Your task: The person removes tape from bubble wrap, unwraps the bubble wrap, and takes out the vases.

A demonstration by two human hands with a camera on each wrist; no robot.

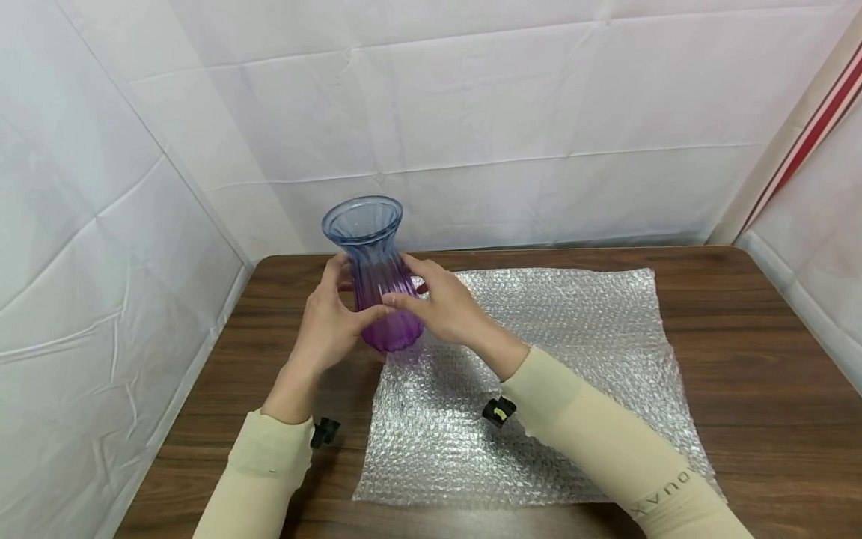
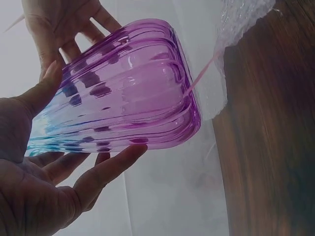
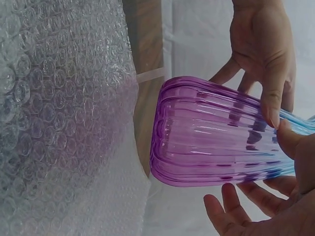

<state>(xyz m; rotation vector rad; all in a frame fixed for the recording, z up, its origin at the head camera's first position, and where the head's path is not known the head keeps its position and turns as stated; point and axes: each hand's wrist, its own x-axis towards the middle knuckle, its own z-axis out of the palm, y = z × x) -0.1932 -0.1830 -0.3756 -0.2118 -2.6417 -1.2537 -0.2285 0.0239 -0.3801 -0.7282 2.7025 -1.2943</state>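
Note:
A ribbed glass vase (image 1: 382,273), blue at its flared rim and purple toward the base, is held up off the table between both hands. My left hand (image 1: 325,318) grips it from the left, and my right hand (image 1: 450,305) grips it from the right, with the two thumbs meeting across its near side. In the left wrist view, the purple base (image 2: 152,88) shows with no hand beneath it. Fingers of both hands spread around the vase (image 3: 211,132) in the right wrist view. Its base is over the left edge of a bubble wrap sheet (image 1: 539,427).
The bubble wrap lies flat over the middle of a dark wooden table (image 1: 741,359). White cloth walls (image 1: 471,112) stand behind and to the sides. A red stripe (image 1: 818,131) runs down the right corner. Small black devices (image 1: 498,411) sit at both wrists.

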